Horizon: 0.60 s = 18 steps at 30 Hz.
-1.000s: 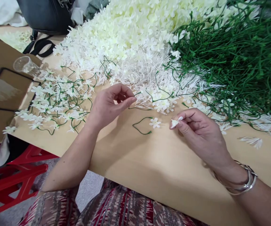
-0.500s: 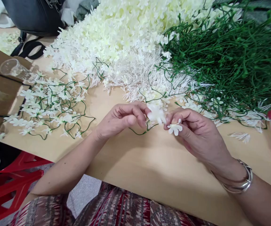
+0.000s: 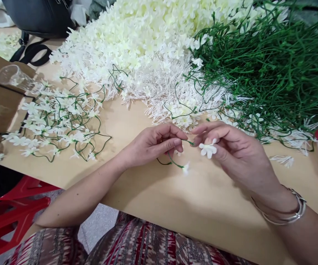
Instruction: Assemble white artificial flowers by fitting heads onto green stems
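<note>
My left hand [image 3: 159, 145] is closed on a green artificial stem [image 3: 177, 162], pinched between thumb and fingers. One branch tip points right toward the other hand, and another hangs down with a white blossom [image 3: 186, 168] at its end. A short way to the right, my right hand [image 3: 233, 149] pinches a loose white artificial flower [image 3: 208, 148] between thumb and finger, its petals facing me. The bare branch tip and this flower are close but apart. Part of another white blossom shows just under my left fingertips.
Behind my hands lies a big heap of white and cream blossoms [image 3: 137, 40]. Green stems [image 3: 272, 70] are piled at the right. Flowered stems [image 3: 62, 121] lie at the left by a clear plastic cup [image 3: 14, 76]. A black bag [image 3: 40, 18] and red stool [image 3: 12, 217] are also there.
My left hand has turned, so the green branch tip now points right and a flowered branch hangs lower. The right hand, still with its flower, has shifted slightly right.
</note>
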### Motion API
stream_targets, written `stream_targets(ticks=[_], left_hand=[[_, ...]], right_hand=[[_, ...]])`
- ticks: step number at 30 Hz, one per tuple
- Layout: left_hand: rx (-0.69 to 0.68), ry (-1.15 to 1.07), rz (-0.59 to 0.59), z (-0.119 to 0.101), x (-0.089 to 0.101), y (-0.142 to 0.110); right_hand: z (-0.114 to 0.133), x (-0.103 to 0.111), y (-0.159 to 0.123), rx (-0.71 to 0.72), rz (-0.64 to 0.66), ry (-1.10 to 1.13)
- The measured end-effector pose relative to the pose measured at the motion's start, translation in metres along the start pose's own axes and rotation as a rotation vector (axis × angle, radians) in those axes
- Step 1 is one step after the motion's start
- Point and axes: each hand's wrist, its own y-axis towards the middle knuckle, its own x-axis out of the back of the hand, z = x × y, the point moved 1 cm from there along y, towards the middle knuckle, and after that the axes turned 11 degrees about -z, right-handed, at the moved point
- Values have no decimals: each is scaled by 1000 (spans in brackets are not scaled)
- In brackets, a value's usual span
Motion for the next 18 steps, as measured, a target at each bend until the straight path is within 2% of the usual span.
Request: stream_targets(ticks=[3,7,18], left_hand=[[2,8,-98,-4,1,0],[-35,51,-180,-8,-1,-1],[14,-16,-97,-4,-9,-3]], right_hand=[[-3,3,2,-60,-43,10],[-4,1,2,-137,-10,-53],[-7,-5,-1,-155,3,-45]])
